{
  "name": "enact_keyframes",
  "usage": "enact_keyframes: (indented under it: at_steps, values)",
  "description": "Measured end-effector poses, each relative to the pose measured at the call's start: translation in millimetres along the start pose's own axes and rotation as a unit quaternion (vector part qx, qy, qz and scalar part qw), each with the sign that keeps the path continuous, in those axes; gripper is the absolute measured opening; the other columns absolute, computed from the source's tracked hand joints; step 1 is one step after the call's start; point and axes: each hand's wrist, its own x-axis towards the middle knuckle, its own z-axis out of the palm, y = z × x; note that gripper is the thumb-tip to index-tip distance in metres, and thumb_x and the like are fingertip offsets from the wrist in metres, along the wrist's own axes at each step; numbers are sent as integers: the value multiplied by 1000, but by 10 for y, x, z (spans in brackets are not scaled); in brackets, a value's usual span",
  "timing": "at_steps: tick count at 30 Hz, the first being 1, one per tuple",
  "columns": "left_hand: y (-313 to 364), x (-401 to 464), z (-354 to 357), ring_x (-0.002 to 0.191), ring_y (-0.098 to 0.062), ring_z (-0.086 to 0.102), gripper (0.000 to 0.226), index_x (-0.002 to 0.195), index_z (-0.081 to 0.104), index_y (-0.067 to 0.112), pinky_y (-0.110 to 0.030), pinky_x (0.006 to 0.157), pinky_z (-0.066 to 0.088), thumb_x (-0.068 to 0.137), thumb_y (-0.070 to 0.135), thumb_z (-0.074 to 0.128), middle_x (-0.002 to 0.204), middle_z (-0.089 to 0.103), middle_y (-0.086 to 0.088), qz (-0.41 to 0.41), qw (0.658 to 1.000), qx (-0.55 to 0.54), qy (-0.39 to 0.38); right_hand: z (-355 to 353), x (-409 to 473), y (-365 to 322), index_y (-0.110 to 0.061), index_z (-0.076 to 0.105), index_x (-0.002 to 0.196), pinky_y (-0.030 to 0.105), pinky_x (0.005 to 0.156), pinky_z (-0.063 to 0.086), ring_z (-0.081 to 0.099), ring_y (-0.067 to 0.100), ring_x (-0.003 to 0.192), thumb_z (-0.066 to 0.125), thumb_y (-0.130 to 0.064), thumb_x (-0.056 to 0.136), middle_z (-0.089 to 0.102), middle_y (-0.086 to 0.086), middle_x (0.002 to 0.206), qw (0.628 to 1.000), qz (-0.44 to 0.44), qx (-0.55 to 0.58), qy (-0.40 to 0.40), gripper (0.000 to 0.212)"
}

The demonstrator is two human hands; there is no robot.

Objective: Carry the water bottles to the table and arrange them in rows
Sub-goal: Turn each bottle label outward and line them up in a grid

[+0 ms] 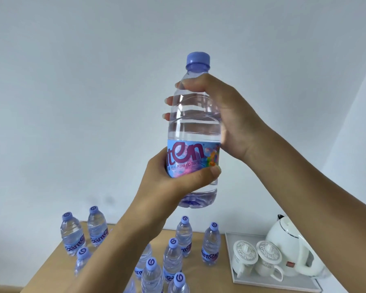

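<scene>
We hold one water bottle (193, 132) upright, well above the surface (207, 271): right hand (220, 115) wraps its shoulder, left hand (171, 182) grips its label (cap up); the standing rows (173, 256) lie directly below.

Bright, even, soft daylight; faint shadows; slight overall softness; wide-angle bending at edges.

A clear bottle (193, 132) with a blue cap and a blue-pink label is upright in the air, full of water. Below it, more bottles (172, 259) of the same kind stand upright in loose rows on the wooden table (199, 278), caps on.
</scene>
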Motion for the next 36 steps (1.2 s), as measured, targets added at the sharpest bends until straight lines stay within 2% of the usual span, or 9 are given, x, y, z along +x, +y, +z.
enact_keyframes:
  at_steps: [4, 11, 14, 19, 24, 28, 32, 34, 36]
  values:
    - [14, -49, 21, 71, -11, 72, 45, 93, 66, 27, -15, 58, 53, 54, 30, 88, 82, 74, 7, 50, 993, 72, 73, 71, -29, 46, -14, 64, 97, 46, 81, 59, 68, 28, 81, 76, -25, 75, 68, 14, 95, 997, -51, -41, 41, 27]
    - [22, -119, -40, 75, -9, 72, 54, 101, 63, 29, -15, 58, 54, 54, 33, 90, 86, 73, 10, 53, 991, 97, 79, 170, 8, 86, -12, 65, 78, 39, 71, 57, 63, 29, 75, 67, -17, 67, 67, 12, 83, 998, -30, 39, 30, 13]
    - [26, -134, -116, 81, -16, 73, 56, 100, 67, 29, -22, 66, 57, 50, 38, 89, 90, 74, 3, 34, 997, 50, 52, 179, 34, 67, -10, 65, 80, 36, 67, 57, 66, 29, 70, 63, -16, 69, 69, 10, 78, 997, -4, 80, -9, 13]
    - [-3, -156, -256, 91, -26, 72, 51, 100, 70, 25, -41, 78, 61, 53, 35, 87, 97, 74, -7, 0, 1000, 16, -12, 209, 70, 73, -9, 68, 88, 41, 80, 58, 71, 29, 76, 59, -18, 72, 72, 9, 82, 993, 14, 99, -64, 21]
    - [-15, -198, -320, 82, -20, 74, 47, 92, 71, 27, -23, 66, 57, 49, 37, 86, 90, 76, -2, 13, 999, 9, 43, 328, 100, 114, -10, 63, 94, 42, 83, 58, 70, 30, 87, 66, -22, 80, 70, 12, 94, 999, 1, 21, -49, 18]
    - [-9, -193, -344, 70, -9, 71, 45, 94, 66, 24, -14, 54, 51, 55, 28, 88, 80, 73, 7, 57, 989, 83, 107, 405, 110, 142, -15, 62, 91, 33, 72, 60, 68, 20, 77, 75, -26, 84, 66, 7, 89, 997, -48, -62, 6, 18]
    - [-44, -186, -349, 70, -8, 70, 49, 99, 64, 26, -13, 53, 51, 56, 29, 88, 81, 72, 10, 60, 986, 102, 120, 434, 158, 192, -12, 66, 87, 29, 64, 58, 67, 18, 72, 77, -21, 77, 67, 5, 83, 996, -55, -61, 39, 17]
    - [-68, -176, -389, 74, -11, 71, 55, 102, 64, 27, -15, 55, 52, 54, 33, 90, 85, 73, 9, 51, 987, 104, 110, 437, 186, 200, -11, 67, 86, 34, 68, 59, 65, 20, 73, 73, -19, 72, 65, 7, 84, 997, -50, -47, 33, 18]
    - [-89, -162, -437, 76, -15, 72, 56, 100, 66, 28, -19, 58, 54, 51, 38, 91, 87, 74, 4, 36, 993, 85, 80, 424, 210, 205, -11, 66, 80, 45, 80, 58, 64, 25, 78, 70, -16, 69, 63, 10, 84, 999, -45, -24, 17, 12]
